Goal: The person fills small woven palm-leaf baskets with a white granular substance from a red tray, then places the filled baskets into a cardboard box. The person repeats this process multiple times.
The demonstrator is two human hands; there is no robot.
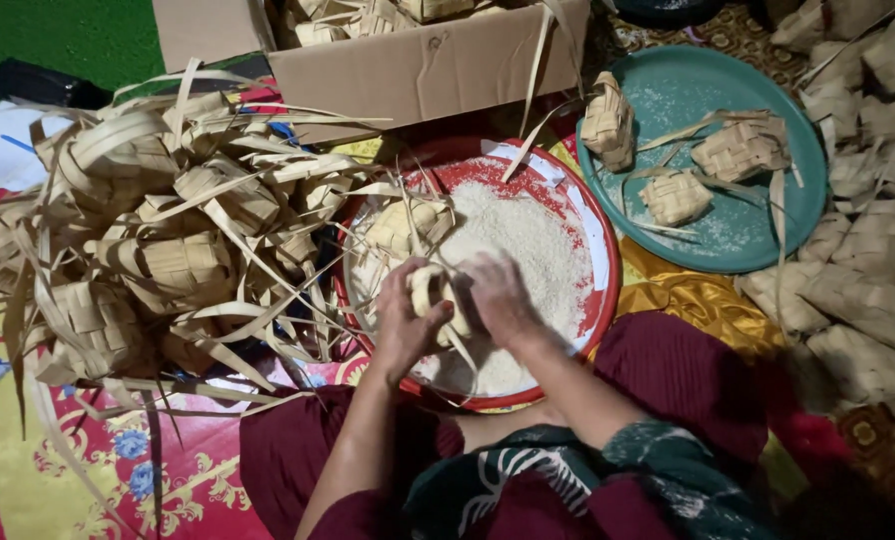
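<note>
My left hand (400, 322) grips a small woven palm-leaf pouch (431, 290) over a red round tray (608, 265) heaped with white rice (528, 255). My right hand (498, 298) is pressed against the same pouch from the right, fingers closed around it. Another woven pouch (408, 225) lies in the rice at the tray's far left. Both hands hover just above the rice near the tray's front edge.
A big pile of empty woven pouches (158, 240) with loose leaf strips lies to the left. A teal round tray (748, 225) at the right holds three pouches. A cardboard box (418, 65) stands behind. More pouches (858, 290) are stacked at far right.
</note>
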